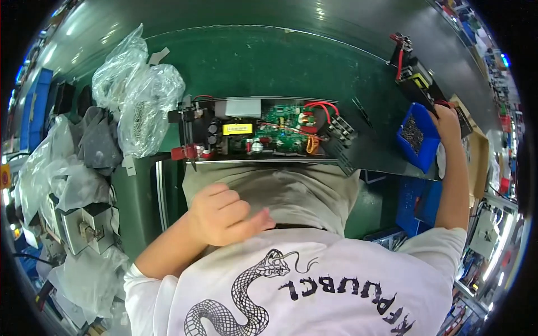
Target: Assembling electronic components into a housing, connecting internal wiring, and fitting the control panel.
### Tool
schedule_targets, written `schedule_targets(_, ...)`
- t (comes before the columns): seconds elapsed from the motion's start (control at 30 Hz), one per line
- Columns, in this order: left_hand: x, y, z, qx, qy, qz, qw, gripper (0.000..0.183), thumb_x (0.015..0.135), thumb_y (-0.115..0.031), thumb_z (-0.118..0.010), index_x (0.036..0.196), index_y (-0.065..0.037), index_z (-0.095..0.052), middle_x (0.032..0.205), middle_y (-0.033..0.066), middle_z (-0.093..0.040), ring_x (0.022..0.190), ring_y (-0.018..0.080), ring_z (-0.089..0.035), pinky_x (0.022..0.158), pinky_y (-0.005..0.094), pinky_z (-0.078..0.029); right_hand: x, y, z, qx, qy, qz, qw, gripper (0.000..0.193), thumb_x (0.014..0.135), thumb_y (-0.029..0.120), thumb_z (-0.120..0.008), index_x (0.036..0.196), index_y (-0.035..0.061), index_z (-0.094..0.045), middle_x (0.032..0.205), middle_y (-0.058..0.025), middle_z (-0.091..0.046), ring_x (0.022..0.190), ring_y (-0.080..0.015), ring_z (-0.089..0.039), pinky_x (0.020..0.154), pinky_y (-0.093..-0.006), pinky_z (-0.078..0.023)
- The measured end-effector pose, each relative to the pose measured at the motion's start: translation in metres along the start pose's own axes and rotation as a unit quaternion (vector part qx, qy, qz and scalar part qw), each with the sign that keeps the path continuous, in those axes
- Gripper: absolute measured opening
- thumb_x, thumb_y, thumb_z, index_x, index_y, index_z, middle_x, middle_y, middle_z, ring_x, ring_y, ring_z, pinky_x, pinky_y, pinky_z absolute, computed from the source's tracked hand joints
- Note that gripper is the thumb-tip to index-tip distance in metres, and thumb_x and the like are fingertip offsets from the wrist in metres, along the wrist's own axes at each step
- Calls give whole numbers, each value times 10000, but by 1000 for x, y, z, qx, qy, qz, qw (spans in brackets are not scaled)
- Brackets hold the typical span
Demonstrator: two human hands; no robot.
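Observation:
My left hand [224, 215] is over my lap, fingers curled in and thumb stretched to the right. Whatever its palm may hold is hidden. In front of my lap lies an open electronic unit with a black case; its green circuit board [286, 127], yellow-labelled transformer [238, 129] and copper-wound coil [312, 145] show. Red wires [325, 106] lead to a black terminal part [341, 131] at its right end. Far to the right, my right hand [448, 124] reaches beside a blue bin [428, 143] of small dark screws [413, 136]. Its fingertips are partly hidden, close to a second black unit [417, 81].
Clear plastic bags [148, 106] lie on the left of the green work mat [241, 64]. Grey bagged parts [98, 140] and metal brackets [89, 227] are further left. An open cardboard box [477, 162] stands beyond my right forearm. Tweezers [361, 112] lie right of the unit.

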State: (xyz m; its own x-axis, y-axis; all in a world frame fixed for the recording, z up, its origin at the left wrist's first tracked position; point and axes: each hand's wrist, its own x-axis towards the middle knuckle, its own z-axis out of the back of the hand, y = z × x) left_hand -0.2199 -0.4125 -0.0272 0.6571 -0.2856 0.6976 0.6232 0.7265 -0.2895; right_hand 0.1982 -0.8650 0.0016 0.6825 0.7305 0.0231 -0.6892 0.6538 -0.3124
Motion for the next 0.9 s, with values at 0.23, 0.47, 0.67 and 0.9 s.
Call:
schedule_targets(0.23,-42,-7,10,0,72,111,991,239,697,-211,-885,866,-129,-736,674,-31,-481,523,143,-448,499,306,-304,-14,60,60,230,-170,-184,940,140,943,136,-726,950,12,-660,836,-113,-631,753,-235,-628,714,-342,-505)
schedule_targets(0.47,-13,-7,-8,141,53,105,983,237,743,-200,-790,969,-152,-737,914,-19,-610,833,184,-557,716,339,-403,-59,228,89,289,-160,-75,941,169,776,2,-811,878,57,-689,809,-54,-628,723,-190,-596,680,-339,-485)
schedule_targets(0.67,38,9,-34,312,131,181,924,236,815,-203,-649,1034,-143,-714,1292,-12,-628,1214,240,-536,971,416,-365,3,351,118,303,-157,147,928,249,693,208,-819,915,136,-730,1024,4,-660,1002,-226,-589,899,-422,-422)
schedule_targets(0.9,35,13,-34,231,168,230,931,140,807,-164,-632,929,-132,-692,1287,1,-613,1279,272,-506,1015,453,-350,17,367,99,258,-83,149,951,228,709,259,-796,911,166,-741,1051,41,-643,1121,-213,-528,981,-430,-350)
